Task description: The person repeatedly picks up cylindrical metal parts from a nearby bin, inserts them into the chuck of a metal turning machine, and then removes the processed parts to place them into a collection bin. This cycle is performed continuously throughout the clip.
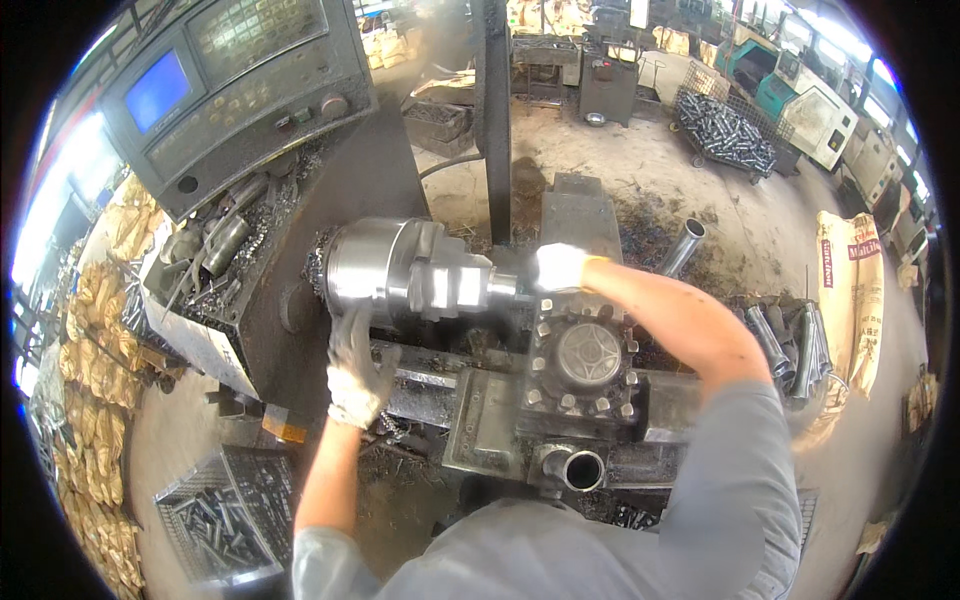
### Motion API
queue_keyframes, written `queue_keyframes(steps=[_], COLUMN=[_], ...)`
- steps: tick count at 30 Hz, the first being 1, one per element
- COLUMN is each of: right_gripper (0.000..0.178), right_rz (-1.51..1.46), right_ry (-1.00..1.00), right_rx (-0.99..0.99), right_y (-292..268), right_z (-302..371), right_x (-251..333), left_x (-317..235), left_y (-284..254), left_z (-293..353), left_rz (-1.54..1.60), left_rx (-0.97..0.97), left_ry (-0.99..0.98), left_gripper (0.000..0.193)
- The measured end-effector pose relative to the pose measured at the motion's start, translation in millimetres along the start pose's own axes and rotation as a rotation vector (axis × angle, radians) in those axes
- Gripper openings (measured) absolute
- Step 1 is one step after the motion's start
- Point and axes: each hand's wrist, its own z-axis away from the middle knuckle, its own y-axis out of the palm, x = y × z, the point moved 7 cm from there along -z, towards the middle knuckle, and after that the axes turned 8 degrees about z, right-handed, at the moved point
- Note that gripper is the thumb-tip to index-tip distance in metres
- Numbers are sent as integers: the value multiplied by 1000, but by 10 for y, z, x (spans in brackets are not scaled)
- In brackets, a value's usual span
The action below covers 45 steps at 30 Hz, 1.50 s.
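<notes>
A shiny lathe chuck (pixel 375 265) with stepped jaws (pixel 450 280) sits in the middle of the machine, and a short metal piece (pixel 503 285) sticks out of the jaws to the right. My left hand (pixel 355 370), in a pale work glove, reaches up to the chuck's lower near side, fingers stretched and thumb apart. In a white glove, my right hand (pixel 562 267) is just right of the metal piece, above the square tool turret (pixel 585 355). Glare washes out its fingers, so I cannot make out whether it grips anything.
A control panel (pixel 215 85) with a blue screen rises at the left. Metal tubes (pixel 685 245) stand behind the turret and at the right. Wire baskets of metal parts sit at lower left (pixel 230 520) and far right (pixel 725 130). Paper sacks (pixel 100 400) line the left.
</notes>
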Motion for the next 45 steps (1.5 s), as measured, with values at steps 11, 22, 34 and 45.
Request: queue_keyframes(steps=[11,22,34,45], right_gripper=[43,59,55,38], right_rz=[-378,217,139,-141], right_ry=[7,480,163,-137], right_rx=[375,-336,-82,364], right_y=[354,-1008,-684,-20], right_z=[-29,358,-114,-249], right_x=[89,-844,12,399], left_x=[221,452,437,397], left_y=[307,416,379,317], left_z=[-1215,-1406,-1407,-1415], left_rz=[-145,-148,-150,-110], left_rx=[79,112,58,23], left_ry=[190,129,91,94], left_gripper=[104,74,68,59])
